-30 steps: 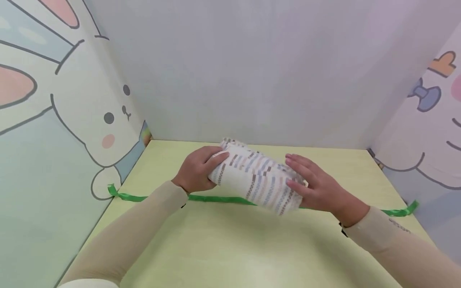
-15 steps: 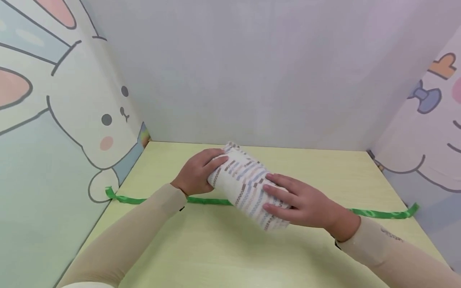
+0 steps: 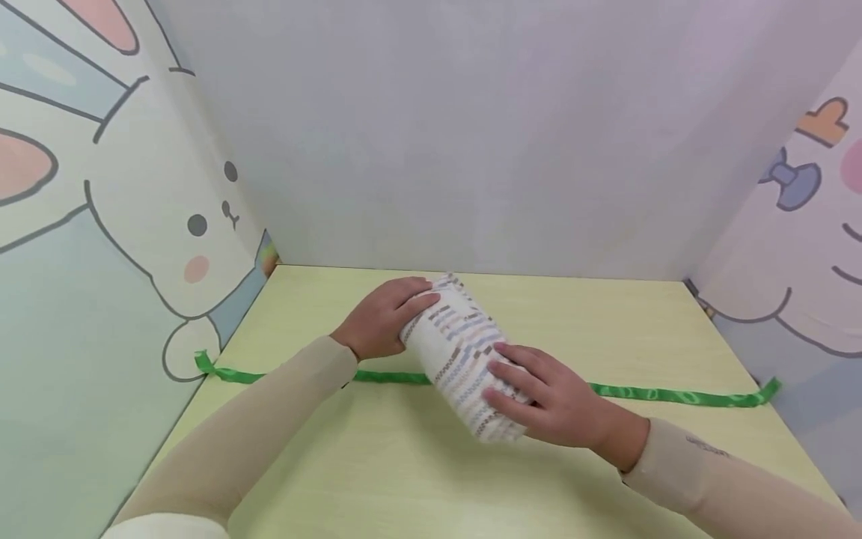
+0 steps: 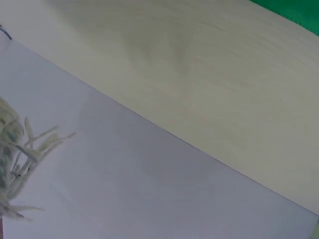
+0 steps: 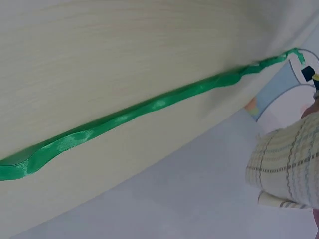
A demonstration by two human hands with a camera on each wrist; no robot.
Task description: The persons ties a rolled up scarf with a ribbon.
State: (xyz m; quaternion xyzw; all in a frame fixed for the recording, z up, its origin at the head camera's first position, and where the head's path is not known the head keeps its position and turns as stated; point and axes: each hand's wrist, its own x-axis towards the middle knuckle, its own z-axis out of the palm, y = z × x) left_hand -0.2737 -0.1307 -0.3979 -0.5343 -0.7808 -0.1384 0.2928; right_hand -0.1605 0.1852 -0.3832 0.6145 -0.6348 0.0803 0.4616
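A rolled, striped white towel hangs tilted above the table, its right end lower and closer to me. My left hand grips the upper left end, thumb across the top. On the lower right end lie the spread, slightly bent fingers of my right hand; its thumb is hidden. Loose fringe threads of the towel show at the left edge of the left wrist view. In the right wrist view the towel fills the right edge, with woven dark and pale lines.
A green ribbon runs across the pale yellow table, passing behind the towel. A plain grey wall closes off the back. Side panels with cartoon drawings, a rabbit on the left, flank the table.
My right hand has moved left and down from the towel's end onto its upper face. The towel's right end has swung down towards me, while my left hand keeps its grip.
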